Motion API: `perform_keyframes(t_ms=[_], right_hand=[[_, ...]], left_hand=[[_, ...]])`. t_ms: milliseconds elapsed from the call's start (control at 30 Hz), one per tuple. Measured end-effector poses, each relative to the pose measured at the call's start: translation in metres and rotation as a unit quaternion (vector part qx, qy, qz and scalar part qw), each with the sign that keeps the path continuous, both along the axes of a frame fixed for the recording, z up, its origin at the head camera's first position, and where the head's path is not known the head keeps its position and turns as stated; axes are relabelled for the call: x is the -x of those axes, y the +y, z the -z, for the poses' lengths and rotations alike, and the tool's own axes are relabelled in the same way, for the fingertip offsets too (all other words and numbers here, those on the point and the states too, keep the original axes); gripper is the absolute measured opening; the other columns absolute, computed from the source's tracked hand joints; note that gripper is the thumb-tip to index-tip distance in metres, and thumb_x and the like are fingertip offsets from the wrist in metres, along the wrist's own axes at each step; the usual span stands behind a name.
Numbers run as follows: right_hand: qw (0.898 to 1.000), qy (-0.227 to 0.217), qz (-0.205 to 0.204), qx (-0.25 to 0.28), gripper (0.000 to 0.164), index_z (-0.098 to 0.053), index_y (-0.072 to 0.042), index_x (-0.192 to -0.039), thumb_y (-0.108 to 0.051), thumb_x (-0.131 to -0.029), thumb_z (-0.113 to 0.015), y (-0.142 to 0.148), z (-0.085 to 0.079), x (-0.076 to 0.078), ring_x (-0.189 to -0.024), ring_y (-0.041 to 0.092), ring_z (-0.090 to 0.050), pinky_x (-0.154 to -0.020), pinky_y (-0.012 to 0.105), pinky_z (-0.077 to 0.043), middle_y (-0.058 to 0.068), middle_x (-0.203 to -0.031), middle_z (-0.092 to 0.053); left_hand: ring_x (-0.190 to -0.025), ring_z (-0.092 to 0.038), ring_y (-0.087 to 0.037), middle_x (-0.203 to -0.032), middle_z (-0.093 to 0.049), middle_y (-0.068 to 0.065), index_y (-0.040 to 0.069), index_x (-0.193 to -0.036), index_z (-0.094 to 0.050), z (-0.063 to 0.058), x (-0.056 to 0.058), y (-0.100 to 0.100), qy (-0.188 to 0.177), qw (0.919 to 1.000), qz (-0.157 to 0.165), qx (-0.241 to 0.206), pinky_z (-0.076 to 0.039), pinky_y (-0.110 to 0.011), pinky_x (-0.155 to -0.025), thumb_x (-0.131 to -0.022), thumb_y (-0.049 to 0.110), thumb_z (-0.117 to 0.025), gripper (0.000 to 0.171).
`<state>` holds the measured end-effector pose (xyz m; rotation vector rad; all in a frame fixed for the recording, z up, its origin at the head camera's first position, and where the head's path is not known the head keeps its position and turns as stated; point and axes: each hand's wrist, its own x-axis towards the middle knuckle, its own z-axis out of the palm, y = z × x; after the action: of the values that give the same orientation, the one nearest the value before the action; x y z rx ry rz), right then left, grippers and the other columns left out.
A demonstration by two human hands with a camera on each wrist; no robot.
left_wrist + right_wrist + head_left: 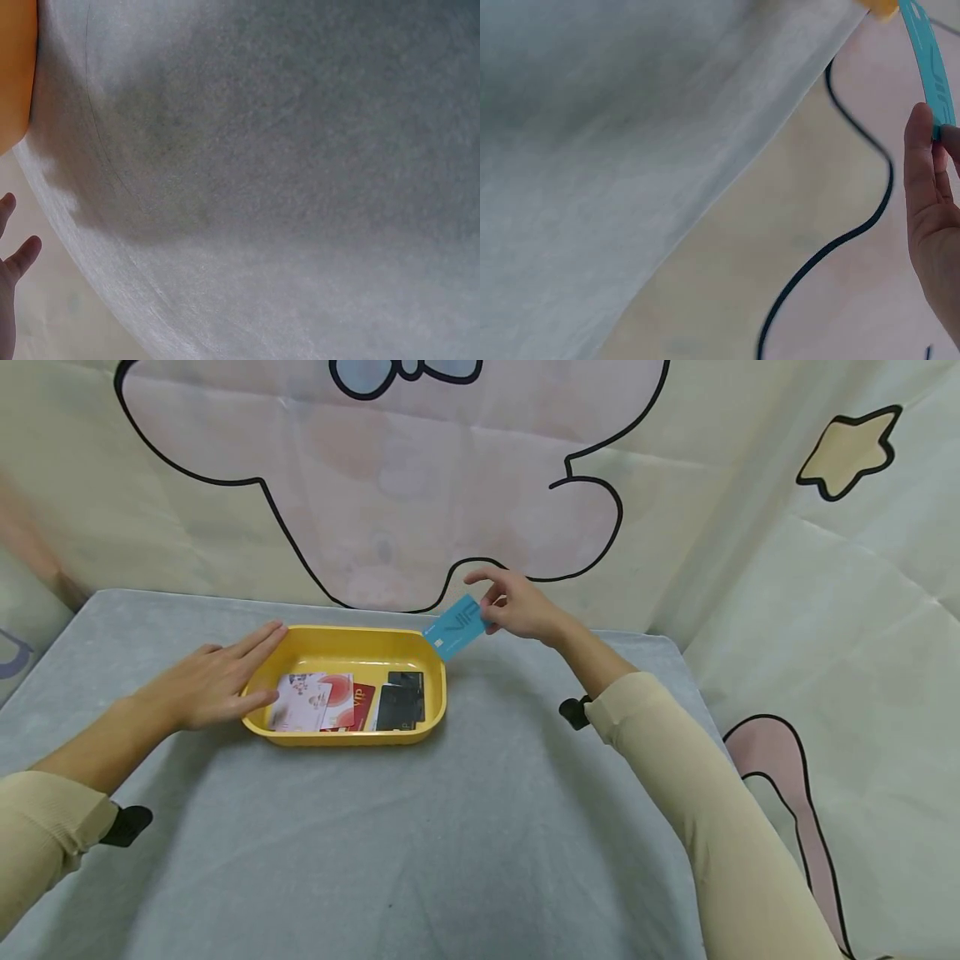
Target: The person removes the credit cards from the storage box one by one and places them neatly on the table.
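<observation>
Between thumb and fingers, my right hand pinches a blue VIP card by one corner. The card is tilted, and its lower end overlaps the right rim of a yellow tray in the head view. My left hand rests against the tray's left end, its fingers extended along the rim. Inside the tray lie a white patterned card, a pink-and-white card, a red VIP card and black cards. In the right wrist view the blue card appears nearly edge-on.
A grey cloth covers the table under the tray. Behind it hangs a pale curtain with cartoon outlines, meeting the table's back edge. Dark wrist straps show at the cuffs of both sleeves.
</observation>
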<state>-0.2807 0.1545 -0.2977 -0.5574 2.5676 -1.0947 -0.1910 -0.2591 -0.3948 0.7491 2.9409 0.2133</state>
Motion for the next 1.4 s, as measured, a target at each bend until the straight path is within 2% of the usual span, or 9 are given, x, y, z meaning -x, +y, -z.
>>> perform_keyframes(t_ms=[167, 400, 700, 933, 1167, 1400], right_hand=[[0.999, -0.016, 0.03, 0.011, 0.05, -0.052, -0.014, -0.144, 0.003, -0.097, -0.051, 0.021, 0.007, 0.005, -0.08, 0.028, -0.059, -0.081, 0.037, -0.059, 0.017, -0.101, -0.055], [0.996, -0.048, 0.064, 0.031, 0.045, -0.056, -0.007, -0.139, 0.004, -0.096, -0.048, 0.038, 0.016, 0.011, -0.082, 0.025, -0.058, -0.077, 0.031, -0.059, 0.018, -0.106, -0.054], [0.992, -0.072, 0.093, 0.053, 0.044, -0.051, -0.001, -0.141, 0.005, -0.097, -0.046, 0.048, 0.031, 0.014, -0.086, 0.025, -0.053, -0.08, 0.032, -0.059, 0.02, -0.108, -0.05], [0.986, -0.092, 0.118, 0.066, 0.044, -0.052, -0.001, -0.14, 0.006, -0.097, -0.047, 0.049, 0.049, 0.014, -0.087, 0.026, -0.053, -0.091, 0.045, -0.055, 0.018, -0.105, -0.049], [0.98, -0.119, 0.145, 0.071, 0.044, -0.053, -0.003, -0.14, 0.007, -0.097, -0.049, 0.051, 0.066, 0.014, -0.09, 0.024, -0.053, -0.089, 0.039, -0.057, 0.016, -0.104, -0.047], [0.978, -0.125, 0.149, 0.074, 0.045, -0.051, -0.002, -0.141, 0.007, -0.097, -0.047, 0.051, 0.073, 0.01, -0.093, 0.024, -0.054, -0.092, 0.042, -0.055, 0.016, -0.105, -0.048]], left_hand=[[-0.13, -0.048, -0.046, -0.166, -0.01, -0.016, 0.01, -0.161, -0.002, 0.0, 0.001, 0.0, -0.004, 1.0, 0.0, -0.001, -0.034, -0.069, -0.102, -0.095, 0.05, -0.048, 0.089], [-0.127, -0.05, -0.046, -0.166, -0.01, -0.016, 0.009, -0.16, -0.003, -0.001, 0.001, 0.001, -0.009, 1.0, -0.001, -0.003, -0.034, -0.069, -0.102, -0.096, 0.048, -0.048, 0.088], [-0.128, -0.049, -0.046, -0.166, -0.011, -0.016, 0.01, -0.161, -0.002, 0.0, 0.0, 0.0, -0.003, 1.0, 0.002, -0.007, -0.034, -0.069, -0.102, -0.095, 0.047, -0.049, 0.089], [-0.127, -0.051, -0.045, -0.166, -0.012, -0.016, 0.01, -0.161, -0.003, 0.001, 0.001, 0.0, 0.0, 1.0, 0.003, -0.005, -0.035, -0.068, -0.101, -0.096, 0.047, -0.049, 0.088], [-0.124, -0.053, -0.045, -0.166, -0.012, -0.016, 0.009, -0.161, -0.004, 0.002, 0.001, -0.001, -0.001, 1.0, 0.001, -0.004, -0.036, -0.067, -0.101, -0.096, 0.047, -0.049, 0.087], [-0.127, -0.05, -0.046, -0.166, -0.011, -0.016, 0.01, -0.161, -0.002, 0.001, 0.002, 0.0, -0.005, 1.0, -0.003, 0.001, -0.035, -0.068, -0.102, -0.095, 0.048, -0.049, 0.089]])
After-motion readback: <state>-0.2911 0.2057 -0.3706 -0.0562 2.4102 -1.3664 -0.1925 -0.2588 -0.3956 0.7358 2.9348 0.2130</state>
